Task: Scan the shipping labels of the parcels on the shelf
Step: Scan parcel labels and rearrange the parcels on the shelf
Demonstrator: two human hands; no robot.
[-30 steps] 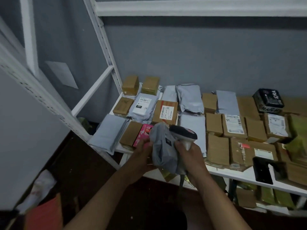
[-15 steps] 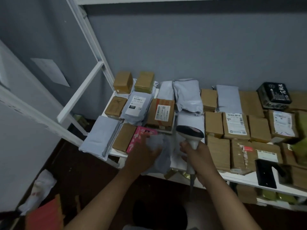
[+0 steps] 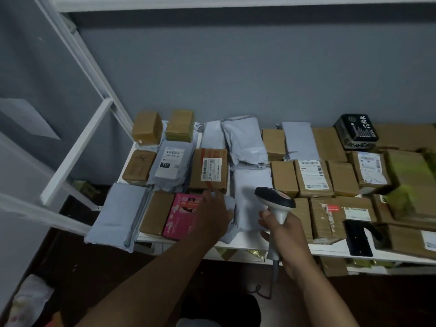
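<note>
Many parcels lie on a white shelf (image 3: 245, 250): brown boxes, grey mailers and a pink box (image 3: 182, 214). Shipping labels face up on a brown box (image 3: 210, 169), a grey mailer (image 3: 169, 162) and another brown box (image 3: 311, 174). My left hand (image 3: 213, 215) rests on a small grey mailer (image 3: 230, 204) lying at the shelf's front, between the pink box and a pale mailer (image 3: 253, 197). My right hand (image 3: 290, 234) grips the handle of a white and black barcode scanner (image 3: 276, 198). Its head hangs over the pale mailer, and its cable drops below the shelf.
A black stand (image 3: 357, 237) sits at the shelf's front edge on the right, and a black printed box (image 3: 356, 131) at the back. White frame bars (image 3: 80, 152) rise at the left. More packets lie on a lower shelf (image 3: 335, 265). A white bag (image 3: 28, 300) lies on the floor.
My left hand has brought the small grey mailer from in front of me down onto the shelf. The scanner has moved right and forward, away from it.
</note>
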